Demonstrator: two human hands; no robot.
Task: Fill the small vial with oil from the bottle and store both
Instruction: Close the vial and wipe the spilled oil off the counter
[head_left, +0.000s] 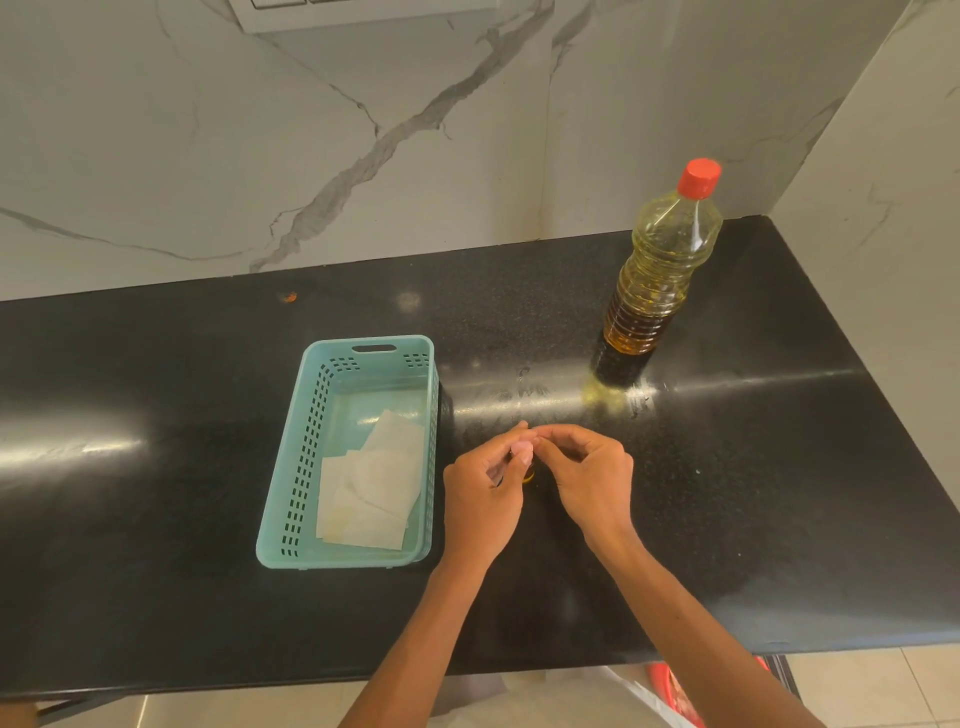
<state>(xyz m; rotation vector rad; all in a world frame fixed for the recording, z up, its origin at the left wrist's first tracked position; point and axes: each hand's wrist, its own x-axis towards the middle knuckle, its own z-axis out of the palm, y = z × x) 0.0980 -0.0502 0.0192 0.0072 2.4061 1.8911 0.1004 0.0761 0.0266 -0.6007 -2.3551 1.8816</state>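
There is one oil bottle, one small vial, one teal plastic basket and two bare hands, all over a black speckled counter.

The two hands meet near the middle of the counter, just right of the basket, with both forearms reaching in from the lower edge. The left hand has its fingers curled round the small vial, so that only a sliver of amber shows between the two hands. The right hand comes in from the other side with its fingers bent, and its thumb and forefinger pinch at the vial's upper end. Whether a cap sits under those fingertips cannot be told, since the fingers cover it. The vial appears to be at or just above the counter surface; which of the two cannot be made out.

The oil bottle stands upright at the back right of the counter, well apart from the hands, with its red cap on. It is clear ribbed plastic and holds yellow oil nearly to the shoulder.

The basket lies left of the hands with perforated walls and a handle slot at its far end. Inside it lie a few overlapping white paper sheets, gathered toward the near end.

Behind the counter rises a white marble wall with grey veins.
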